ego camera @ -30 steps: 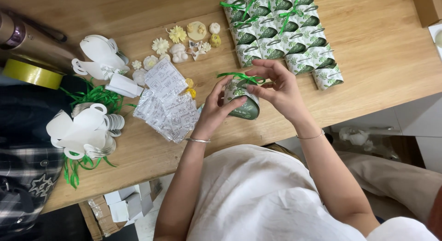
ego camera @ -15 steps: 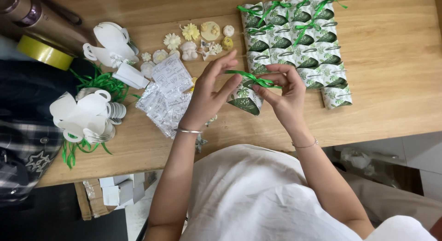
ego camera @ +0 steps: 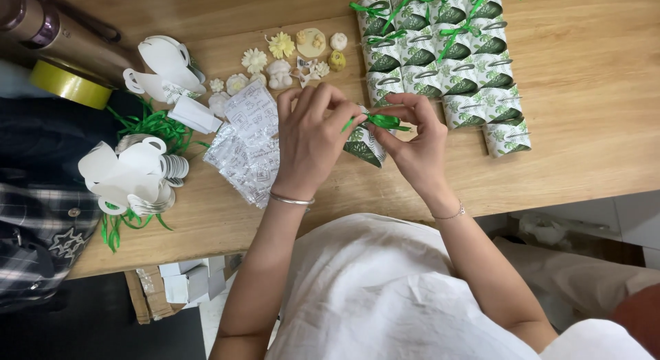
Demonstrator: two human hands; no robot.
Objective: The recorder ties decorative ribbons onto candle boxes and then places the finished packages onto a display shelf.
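Note:
A small white gift box with green leaf print is held over the wooden table. A green ribbon runs across its top. My left hand pinches the ribbon's left part, fingers curled over the box. My right hand pinches the ribbon's right end and steadies the box from the side. Several finished boxes of the same kind with green ribbons stand in rows just beyond my right hand.
Small clear printed bags lie left of my hands. Cream-coloured flower-shaped pieces lie behind them. Flat white box blanks, loose green ribbon strands, a yellow tape roll and a dark bottle are at the left.
Both hands have drawn closer together on the ribbon over the box. The box sits a little lower and more tilted between my fingers.

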